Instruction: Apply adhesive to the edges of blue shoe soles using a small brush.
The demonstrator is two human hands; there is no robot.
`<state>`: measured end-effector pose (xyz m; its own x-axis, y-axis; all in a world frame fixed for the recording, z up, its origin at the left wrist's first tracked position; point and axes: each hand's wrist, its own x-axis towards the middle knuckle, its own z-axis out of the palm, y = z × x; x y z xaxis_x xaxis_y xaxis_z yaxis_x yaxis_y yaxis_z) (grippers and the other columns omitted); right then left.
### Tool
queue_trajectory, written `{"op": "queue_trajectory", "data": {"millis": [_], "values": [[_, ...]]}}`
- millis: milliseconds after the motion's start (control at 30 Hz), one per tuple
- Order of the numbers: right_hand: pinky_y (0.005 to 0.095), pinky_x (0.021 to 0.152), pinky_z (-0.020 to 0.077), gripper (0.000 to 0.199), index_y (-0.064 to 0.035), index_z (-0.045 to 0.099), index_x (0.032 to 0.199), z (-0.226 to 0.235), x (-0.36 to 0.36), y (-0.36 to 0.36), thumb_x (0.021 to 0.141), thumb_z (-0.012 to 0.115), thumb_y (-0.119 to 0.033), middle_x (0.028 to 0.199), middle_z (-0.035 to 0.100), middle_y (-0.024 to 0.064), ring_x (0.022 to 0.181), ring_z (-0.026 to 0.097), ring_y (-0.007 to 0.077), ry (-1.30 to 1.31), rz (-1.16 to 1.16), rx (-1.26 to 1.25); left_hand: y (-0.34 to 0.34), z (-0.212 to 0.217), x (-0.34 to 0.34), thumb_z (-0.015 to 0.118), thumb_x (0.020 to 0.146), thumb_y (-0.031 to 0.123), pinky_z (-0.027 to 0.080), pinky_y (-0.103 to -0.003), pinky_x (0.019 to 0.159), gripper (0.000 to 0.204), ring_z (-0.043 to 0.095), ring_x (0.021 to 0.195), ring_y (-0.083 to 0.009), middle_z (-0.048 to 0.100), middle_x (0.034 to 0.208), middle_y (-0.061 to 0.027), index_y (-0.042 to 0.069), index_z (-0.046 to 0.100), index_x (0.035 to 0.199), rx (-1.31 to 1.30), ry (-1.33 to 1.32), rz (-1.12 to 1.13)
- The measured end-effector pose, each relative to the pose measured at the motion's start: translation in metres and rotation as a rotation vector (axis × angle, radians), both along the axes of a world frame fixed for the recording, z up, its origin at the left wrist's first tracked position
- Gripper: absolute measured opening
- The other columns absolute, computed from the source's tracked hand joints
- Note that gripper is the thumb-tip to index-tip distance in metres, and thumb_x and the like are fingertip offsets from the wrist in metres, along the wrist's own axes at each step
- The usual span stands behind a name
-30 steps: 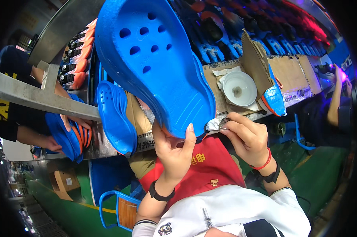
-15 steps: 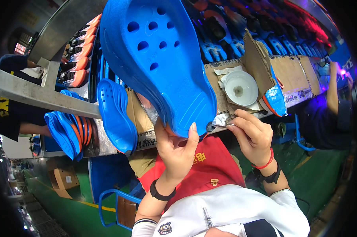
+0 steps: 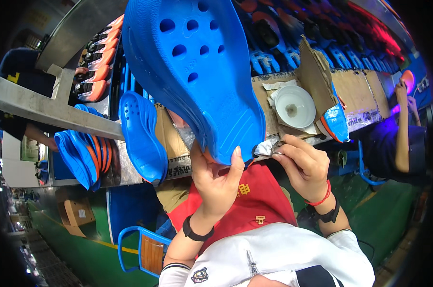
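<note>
I am looking down on a factory line with a green floor; a cardboard-covered bench (image 3: 350,86) runs across the upper half, and everything below is placed against it. Held up in front of the bench, filling the top centre, is a big blue clog (image 3: 192,71) with round holes in its upper; its heel end points down toward me. My left hand (image 3: 216,179) grips that heel from beneath, thumb up along the edge and fingers clamped on the underside; a black band sits on that wrist. My right hand (image 3: 302,165) is just right of the heel, fingers pinched together on a small grey rag (image 3: 265,147) that is pressed against the clog's rim; red and black bands circle that wrist. On the bench, right of the clog, a white dish (image 3: 293,105) rests on paper beside an upright flap of cardboard (image 3: 317,79). Left of the clog, a second blue clog (image 3: 142,138) leans on the bench edge; further left hangs a stack of blue and orange clogs (image 3: 82,155) below a grey metal rail (image 3: 53,112). At the bench's far right end another person (image 3: 403,138) in dark clothing raises an arm. Below the bench stands a blue-framed chair (image 3: 144,248).
</note>
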<state>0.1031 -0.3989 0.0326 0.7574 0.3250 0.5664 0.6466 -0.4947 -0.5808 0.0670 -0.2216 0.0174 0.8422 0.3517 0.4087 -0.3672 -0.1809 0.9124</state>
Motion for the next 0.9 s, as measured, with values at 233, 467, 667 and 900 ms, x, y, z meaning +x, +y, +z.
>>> {"op": "queue_trajectory", "data": {"millis": [233, 467, 667, 900], "values": [[0.0304, 0.056, 0.0524, 0.015, 0.0000, 0.067, 0.086, 0.010, 0.000, 0.000, 0.072, 0.074, 0.002, 0.090, 0.068, 0.0167, 0.065, 0.067, 0.0263, 0.085, 0.035, 0.031, 0.005, 0.006, 0.001, 0.065, 0.086, -0.001, 0.052, -0.033, 0.086, 0.066, 0.058, 0.105, -0.0216, 0.053, 0.119, -0.0154, -0.007, 0.025, 0.139, 0.146, 0.038, 0.048], [0.0240, 0.062, 0.0463, 0.008, 0.0065, 0.064, 0.082, 0.015, -0.007, -0.026, 0.076, 0.070, 0.004, 0.091, 0.067, 0.0182, 0.069, 0.061, 0.0159, 0.007, -0.201, 0.431, 0.029, 0.054, 0.030, 0.066, 0.084, -0.002, 0.050, -0.034, 0.090, 0.059, 0.055, 0.111, -0.0221, 0.047, 0.122, -0.0166, -0.001, 0.027, 0.128, -0.089, -0.056, -0.100], [0.0200, 0.058, 0.0400, 0.009, 0.0065, 0.063, 0.084, 0.015, -0.006, -0.042, 0.080, 0.070, 0.002, 0.092, 0.067, 0.0143, 0.067, 0.054, 0.0096, -0.054, -0.289, 0.474, 0.074, 0.178, 0.124, 0.063, 0.091, 0.015, 0.054, -0.039, 0.091, 0.038, 0.064, 0.097, -0.0264, 0.058, 0.111, -0.0177, -0.006, 0.045, 0.117, -0.309, -0.080, -0.318], [0.0249, 0.051, 0.0417, 0.012, 0.0020, 0.064, 0.086, 0.014, 0.003, -0.025, 0.077, 0.071, 0.005, 0.091, 0.066, 0.0139, 0.059, 0.056, 0.0159, -0.018, -0.225, 0.186, 0.114, 0.202, 0.148, 0.063, 0.092, 0.016, 0.055, -0.030, 0.084, 0.040, 0.065, 0.096, -0.0234, 0.059, 0.112, -0.0202, -0.007, 0.047, 0.120, -0.192, -0.145, -0.277]]}}
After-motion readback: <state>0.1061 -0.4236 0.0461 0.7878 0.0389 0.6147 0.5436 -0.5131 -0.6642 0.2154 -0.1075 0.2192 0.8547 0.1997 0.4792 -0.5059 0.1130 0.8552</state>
